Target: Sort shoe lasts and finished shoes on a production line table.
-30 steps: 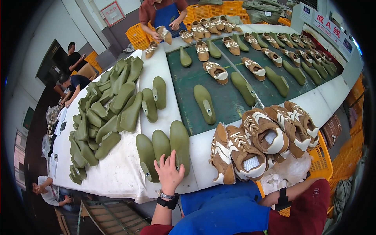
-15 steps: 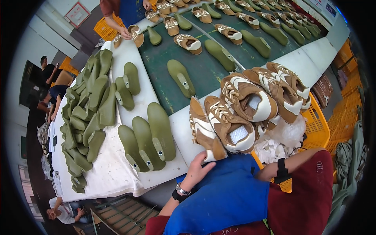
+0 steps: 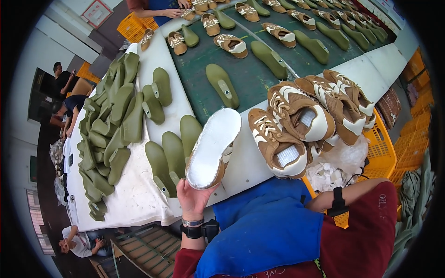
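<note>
My left hand grips the heel end of a brown and white shoe, held up with its white underside turned toward me. It hovers over three olive green shoe lasts lying at the near table edge. To its right is a heap of brown and white shoes. My right forearm, with a black wristband, reaches left along my blue apron. My right hand is mostly hidden at the apron's edge, so its fingers cannot be made out.
A large pile of green lasts covers the white table at left. A green belt carries more lasts and shoes away. A yellow crate with white paper stands right. Another person works at the far end.
My left hand went from the green lasts to the shoe heap, took one shoe and lifted it sole-up. The view tilted down toward my lap.
</note>
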A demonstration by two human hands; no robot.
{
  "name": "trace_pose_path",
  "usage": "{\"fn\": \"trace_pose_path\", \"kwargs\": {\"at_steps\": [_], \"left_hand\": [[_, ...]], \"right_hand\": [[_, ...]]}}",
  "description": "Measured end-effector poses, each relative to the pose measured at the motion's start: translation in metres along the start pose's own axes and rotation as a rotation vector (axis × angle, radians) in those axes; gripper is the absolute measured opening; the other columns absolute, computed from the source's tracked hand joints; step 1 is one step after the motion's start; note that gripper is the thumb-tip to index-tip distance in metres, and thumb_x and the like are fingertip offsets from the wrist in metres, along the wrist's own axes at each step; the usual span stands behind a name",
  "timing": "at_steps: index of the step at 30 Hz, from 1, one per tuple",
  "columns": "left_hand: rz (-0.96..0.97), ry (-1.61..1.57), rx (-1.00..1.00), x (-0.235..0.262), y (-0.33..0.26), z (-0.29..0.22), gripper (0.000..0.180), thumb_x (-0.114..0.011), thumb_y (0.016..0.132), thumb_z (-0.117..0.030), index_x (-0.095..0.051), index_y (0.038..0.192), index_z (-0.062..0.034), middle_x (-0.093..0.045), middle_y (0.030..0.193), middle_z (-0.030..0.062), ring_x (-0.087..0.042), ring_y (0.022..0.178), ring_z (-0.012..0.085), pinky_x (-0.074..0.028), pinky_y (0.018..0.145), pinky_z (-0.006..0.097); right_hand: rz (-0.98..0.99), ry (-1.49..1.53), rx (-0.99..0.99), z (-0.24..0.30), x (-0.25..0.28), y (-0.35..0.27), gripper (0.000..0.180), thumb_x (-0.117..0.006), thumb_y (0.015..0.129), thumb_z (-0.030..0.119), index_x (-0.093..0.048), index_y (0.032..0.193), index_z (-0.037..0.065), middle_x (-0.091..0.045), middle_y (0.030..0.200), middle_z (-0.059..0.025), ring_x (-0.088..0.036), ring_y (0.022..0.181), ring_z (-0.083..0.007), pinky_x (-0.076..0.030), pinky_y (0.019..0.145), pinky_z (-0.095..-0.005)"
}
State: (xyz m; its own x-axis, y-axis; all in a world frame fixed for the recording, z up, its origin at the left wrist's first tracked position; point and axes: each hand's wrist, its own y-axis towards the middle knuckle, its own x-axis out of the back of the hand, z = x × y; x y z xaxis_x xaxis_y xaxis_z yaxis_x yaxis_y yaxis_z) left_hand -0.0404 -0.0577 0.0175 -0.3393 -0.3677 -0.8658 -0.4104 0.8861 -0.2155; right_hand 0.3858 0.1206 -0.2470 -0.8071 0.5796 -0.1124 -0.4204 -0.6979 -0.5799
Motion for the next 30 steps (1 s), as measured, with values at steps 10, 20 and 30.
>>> {"fn": "trace_pose_path", "kwargs": {"at_steps": [10,20,30], "left_hand": [[0.055,1.345,-0.268,-0.133,0.038,-0.131,0.053,-0.069,0.079,-0.018,-0.047,0.122,0.0039,-0.06,0.104,0.0054,-0.059,0.089,0.011,-0.048,0.075,0.025],[0.02,2.366,-0.51,-0.079,0.333,-0.161,0.047,-0.07,0.072,-0.021,-0.056,0.112,0.0013,-0.061,0.105,0.0231,-0.059,0.097,0.0356,-0.049,0.082,0.04],[-0.34,2.605,-0.168,0.05,0.428,-0.078,0.021,-0.047,0.087,-0.012,-0.057,0.105,-0.0067,-0.056,0.107,0.0178,-0.052,0.106,0.0351,-0.048,0.084,0.046]], "right_hand": [[-0.62,-0.266,0.773,0.107,0.069,-0.096,0.032,-0.048,0.091,0.026,-0.06,0.107,0.002,-0.061,0.108,-0.0131,-0.06,0.09,-0.0233,-0.049,0.075,-0.0345],[-0.71,-0.246,0.689,0.107,0.129,-0.121,0.028,-0.05,0.089,0.025,-0.061,0.1,0.002,-0.062,0.101,-0.0135,-0.061,0.086,-0.0247,-0.049,0.073,-0.0343],[-0.86,-0.189,0.58,0.095,0.196,-0.126,0.025,-0.051,0.086,0.024,-0.062,0.093,0.002,-0.063,0.095,-0.0139,-0.062,0.082,-0.026,-0.05,0.071,-0.0341]]}}
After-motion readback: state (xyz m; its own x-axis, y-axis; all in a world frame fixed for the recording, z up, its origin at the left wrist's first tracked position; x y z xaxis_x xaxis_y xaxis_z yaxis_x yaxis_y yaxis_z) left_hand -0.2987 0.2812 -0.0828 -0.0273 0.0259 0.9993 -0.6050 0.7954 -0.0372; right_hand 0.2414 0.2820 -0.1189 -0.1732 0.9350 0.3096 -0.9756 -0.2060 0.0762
